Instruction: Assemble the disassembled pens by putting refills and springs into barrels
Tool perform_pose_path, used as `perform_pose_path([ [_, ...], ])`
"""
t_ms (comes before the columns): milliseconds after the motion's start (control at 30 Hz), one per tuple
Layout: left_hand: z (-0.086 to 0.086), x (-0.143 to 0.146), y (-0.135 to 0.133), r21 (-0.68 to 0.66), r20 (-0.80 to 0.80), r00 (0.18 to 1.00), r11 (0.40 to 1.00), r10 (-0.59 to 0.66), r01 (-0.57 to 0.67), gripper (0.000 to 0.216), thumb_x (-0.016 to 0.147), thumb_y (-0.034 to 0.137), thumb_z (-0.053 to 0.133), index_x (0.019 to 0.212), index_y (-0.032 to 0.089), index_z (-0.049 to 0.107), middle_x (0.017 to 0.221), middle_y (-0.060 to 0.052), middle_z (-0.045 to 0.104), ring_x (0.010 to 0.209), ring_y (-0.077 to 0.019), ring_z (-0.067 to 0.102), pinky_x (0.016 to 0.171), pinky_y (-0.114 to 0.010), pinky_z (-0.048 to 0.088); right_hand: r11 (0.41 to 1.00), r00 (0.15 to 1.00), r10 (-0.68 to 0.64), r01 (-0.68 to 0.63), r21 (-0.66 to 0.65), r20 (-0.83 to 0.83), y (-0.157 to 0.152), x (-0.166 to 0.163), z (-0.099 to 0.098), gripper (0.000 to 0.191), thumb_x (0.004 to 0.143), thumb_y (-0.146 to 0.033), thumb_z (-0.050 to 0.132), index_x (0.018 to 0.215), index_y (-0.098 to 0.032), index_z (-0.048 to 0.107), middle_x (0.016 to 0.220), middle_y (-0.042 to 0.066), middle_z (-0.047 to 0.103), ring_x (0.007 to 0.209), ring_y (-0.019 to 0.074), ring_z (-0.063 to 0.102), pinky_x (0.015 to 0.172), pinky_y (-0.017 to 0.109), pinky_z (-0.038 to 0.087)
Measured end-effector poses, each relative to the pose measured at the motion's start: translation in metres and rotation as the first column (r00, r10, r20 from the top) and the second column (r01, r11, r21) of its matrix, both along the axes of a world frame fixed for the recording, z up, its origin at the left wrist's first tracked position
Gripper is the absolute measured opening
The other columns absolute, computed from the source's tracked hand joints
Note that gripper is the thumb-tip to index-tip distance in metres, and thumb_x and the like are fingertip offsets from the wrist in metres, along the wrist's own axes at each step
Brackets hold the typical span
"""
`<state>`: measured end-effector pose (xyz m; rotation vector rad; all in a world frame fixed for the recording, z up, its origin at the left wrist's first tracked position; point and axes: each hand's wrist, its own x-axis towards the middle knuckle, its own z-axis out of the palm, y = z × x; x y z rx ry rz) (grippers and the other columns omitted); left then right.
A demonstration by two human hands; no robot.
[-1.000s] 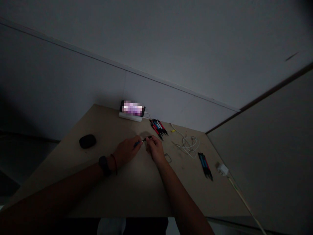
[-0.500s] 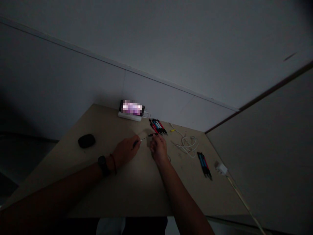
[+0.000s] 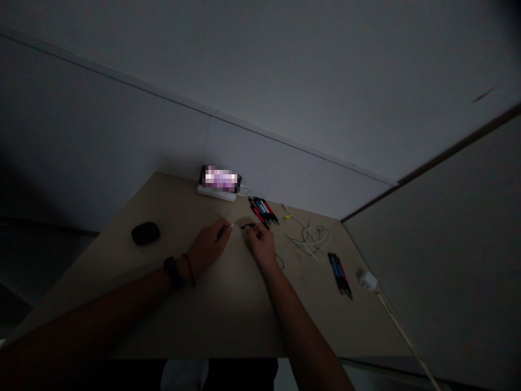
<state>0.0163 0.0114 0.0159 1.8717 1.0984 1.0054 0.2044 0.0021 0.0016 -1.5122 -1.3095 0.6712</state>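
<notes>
In the dim light both hands work close together above the middle of a tan table point(image 3: 228, 304). My left hand point(image 3: 209, 247), with a watch and a red band at the wrist, pinches the rear piece of a pen, whose thin pale tip point(image 3: 232, 225) pokes out toward the right. My right hand point(image 3: 260, 244) pinches a short dark pen piece point(image 3: 249, 226) just right of that tip. The two pieces are a small gap apart. Behind them lies a bundle of red, blue and black pens point(image 3: 264, 212).
A phone on a white block point(image 3: 220, 182) stands at the table's back edge by the wall. A dark oval case point(image 3: 145, 233) lies at left. A coiled white cable point(image 3: 313, 239), a second small group of pens point(image 3: 340, 274) and a white charger plug point(image 3: 368, 281) lie at right.
The pen held whole between both hands was drawn apart into two pieces; my right hand went right with the dark piece, then came back toward the left hand's tip.
</notes>
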Motion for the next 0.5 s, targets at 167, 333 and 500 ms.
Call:
perform_pose_path([
  [167,-0.0033,0.0013,0.0034,-0.068,0.121,0.993,0.998,0.014,-0.006,0.028,0.097,0.042,0.045,0.079,0.021,0.051,0.065,0.003,0.052,0.063,-0.0154,0.050,0.063,-0.028,0.039,0.999,0.954,0.002,0.010,-0.040,0.300,-0.0065,-0.0001,0.0033,0.026,0.086,-0.041,0.058,0.067,-0.022,0.058,0.056,-0.004,0.050,0.058,0.0152,0.046,0.057,0.027,0.029],
  [333,-0.0043,0.0032,0.0040,-0.115,0.212,0.977,0.993,0.027,-0.002,0.029,0.097,0.040,0.046,0.077,0.021,0.051,0.063,0.004,0.050,0.060,-0.0136,0.048,0.060,-0.027,0.039,0.996,0.894,0.045,-0.009,-0.083,0.446,-0.0088,-0.0004,0.0048,0.026,0.085,-0.041,0.063,0.067,-0.023,0.062,0.055,-0.003,0.052,0.054,0.0150,0.046,0.055,0.028,0.025],
  [500,-0.0020,0.0029,0.0031,-0.114,0.210,0.978,0.993,0.004,0.020,0.030,0.097,0.040,0.046,0.075,0.020,0.051,0.062,0.004,0.050,0.059,-0.0137,0.048,0.061,-0.027,0.039,0.998,0.898,0.044,-0.017,-0.066,0.439,-0.0091,-0.0013,0.0028,0.020,0.084,-0.041,0.065,0.076,-0.024,0.073,0.058,-0.002,0.056,0.056,0.0162,0.048,0.055,0.028,0.029],
])
